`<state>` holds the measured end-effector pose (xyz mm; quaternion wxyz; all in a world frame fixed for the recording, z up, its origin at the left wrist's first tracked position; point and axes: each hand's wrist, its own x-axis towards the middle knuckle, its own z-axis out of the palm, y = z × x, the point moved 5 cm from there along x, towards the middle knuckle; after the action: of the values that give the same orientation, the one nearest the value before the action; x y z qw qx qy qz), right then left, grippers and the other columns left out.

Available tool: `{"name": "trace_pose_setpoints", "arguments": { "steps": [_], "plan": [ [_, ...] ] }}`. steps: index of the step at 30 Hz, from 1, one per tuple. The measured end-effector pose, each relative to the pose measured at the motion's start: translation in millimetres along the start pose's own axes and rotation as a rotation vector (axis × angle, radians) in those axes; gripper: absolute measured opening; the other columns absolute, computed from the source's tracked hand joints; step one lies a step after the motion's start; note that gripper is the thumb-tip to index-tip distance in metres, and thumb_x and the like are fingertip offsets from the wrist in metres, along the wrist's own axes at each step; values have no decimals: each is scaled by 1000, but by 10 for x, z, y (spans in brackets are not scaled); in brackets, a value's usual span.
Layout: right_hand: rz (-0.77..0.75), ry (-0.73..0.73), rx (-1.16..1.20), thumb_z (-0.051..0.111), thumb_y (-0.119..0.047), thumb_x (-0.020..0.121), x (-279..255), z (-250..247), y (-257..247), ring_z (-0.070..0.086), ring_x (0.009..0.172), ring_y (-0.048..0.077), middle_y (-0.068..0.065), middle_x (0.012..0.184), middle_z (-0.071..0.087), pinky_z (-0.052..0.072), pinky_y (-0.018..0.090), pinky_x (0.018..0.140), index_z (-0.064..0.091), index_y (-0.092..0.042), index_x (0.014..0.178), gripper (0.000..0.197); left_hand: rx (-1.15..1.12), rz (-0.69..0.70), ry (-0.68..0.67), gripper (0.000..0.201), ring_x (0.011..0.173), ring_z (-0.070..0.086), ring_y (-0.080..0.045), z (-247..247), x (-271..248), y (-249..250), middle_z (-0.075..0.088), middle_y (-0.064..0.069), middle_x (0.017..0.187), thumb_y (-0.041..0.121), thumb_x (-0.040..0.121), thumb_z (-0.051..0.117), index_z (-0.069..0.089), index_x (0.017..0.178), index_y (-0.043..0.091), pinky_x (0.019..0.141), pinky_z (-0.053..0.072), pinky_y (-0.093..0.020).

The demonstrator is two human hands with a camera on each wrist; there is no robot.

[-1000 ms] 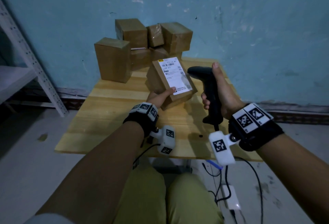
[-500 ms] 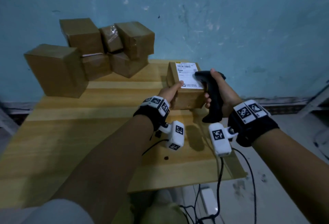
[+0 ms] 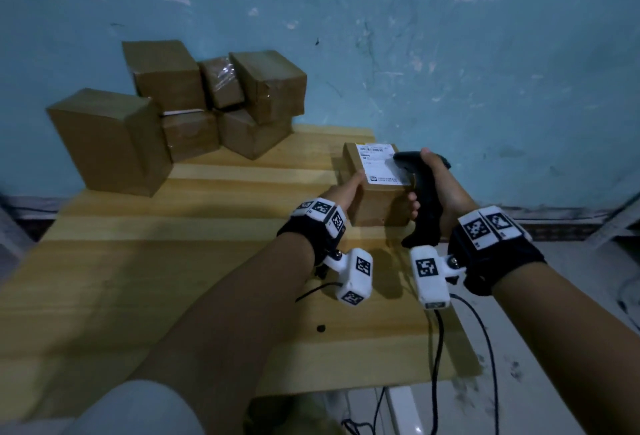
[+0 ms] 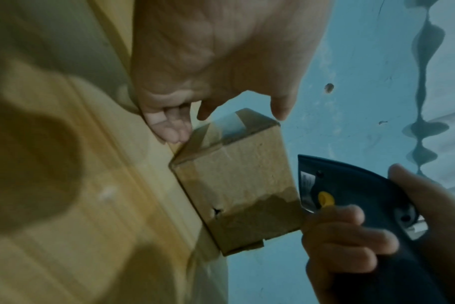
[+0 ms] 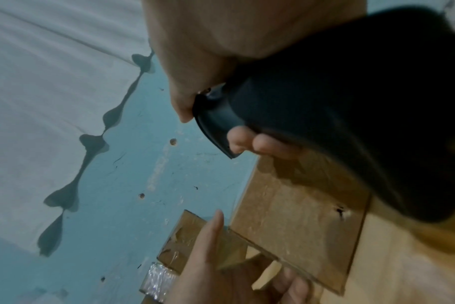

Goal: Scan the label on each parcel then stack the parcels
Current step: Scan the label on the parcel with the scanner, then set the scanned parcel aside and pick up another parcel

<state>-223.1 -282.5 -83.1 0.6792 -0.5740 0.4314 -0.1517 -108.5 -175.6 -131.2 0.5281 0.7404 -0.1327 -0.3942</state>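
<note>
A small brown parcel with a white label on top stands on the wooden table near its far right corner. My left hand rests against the parcel's left side, thumb at the top edge. In the left wrist view the thumb and forefinger of this hand stand slightly off the cardboard while the lower fingers touch it. My right hand grips a black handheld scanner just right of the parcel, its head over the label. The scanner has a yellow button.
Several more brown parcels are piled at the table's far left against the blue wall, a larger one in front. The table's right edge runs close beside the parcel. Cables hang from the wrist cameras over the front right edge.
The labelled parcel moved right from the table's middle, tipped in my left hand, to standing flat at the far right corner. The scanner moved with it and now overlaps the label.
</note>
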Motion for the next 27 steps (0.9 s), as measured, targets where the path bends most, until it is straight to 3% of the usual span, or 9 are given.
{"name": "trace_pose_setpoints", "arguments": {
  "steps": [5,8,9,11,13,18,22,24,27],
  "plan": [
    [-106,-23,-37,61,-51,81,-268,236,-235,42,31,12,2,45,47,38,16,37,57,-11,78,41,-62,-23,88,51,107,53,-31,-509,-153,-193,50,-11,105,45,93,47,46,128,8,90,47,-34],
    [-122,-137,-90,61,-33,86,-456,607,-301,41,30,11,1,43,46,37,16,36,52,-12,77,25,-95,-49,110,51,123,48,-43,-847,-323,-395,49,-32,127,24,96,48,39,137,-5,101,43,-45],
    [-115,-183,-123,60,-27,88,-511,793,-272,40,29,10,1,43,46,36,15,36,52,-12,75,22,-120,-40,100,49,116,54,-44,-992,-427,-461,47,-40,125,18,96,46,38,136,-10,98,46,-45],
    [-72,-243,-196,54,-17,90,-526,1030,-138,39,28,9,0,40,45,35,14,34,49,-11,69,23,-149,-12,96,29,57,66,-27,-1157,-547,-540,51,-33,79,9,96,43,52,109,-16,53,56,-25],
    [-16,-299,-257,49,-11,92,-548,1293,63,39,27,8,-2,35,44,36,14,34,46,-9,67,25,-238,-21,160,28,32,36,-12,-1417,-639,-656,31,-8,61,3,96,37,43,69,3,32,29,-11],
    [56,-327,-341,53,-6,89,-525,1625,407,45,34,15,5,43,48,44,25,42,50,-5,65,25,-306,-26,249,26,61,47,-20,-1915,-931,-876,46,-10,69,3,97,41,46,72,6,58,44,-25],
    [63,-336,-429,58,-9,86,-424,1701,513,50,43,16,7,61,52,42,26,49,57,-2,76,13,-404,61,332,28,58,40,-19,-2235,-1005,-902,40,-9,69,4,99,31,47,75,4,54,38,-25],
    [78,-346,-425,56,-10,88,-372,1721,534,50,36,13,6,58,51,43,23,43,58,-2,76,14,-330,138,521,14,62,47,-20,-2438,-993,-871,50,-11,76,-2,93,45,54,102,-6,49,44,-20],
    [131,-406,-374,45,-10,94,-251,1745,607,45,28,10,1,42,47,38,13,35,50,-7,68,27,-190,247,874,56,105,51,-31,-2715,-1004,-806,46,-21,125,2,79,67,41,128,0,81,45,-28]
  ]
}}
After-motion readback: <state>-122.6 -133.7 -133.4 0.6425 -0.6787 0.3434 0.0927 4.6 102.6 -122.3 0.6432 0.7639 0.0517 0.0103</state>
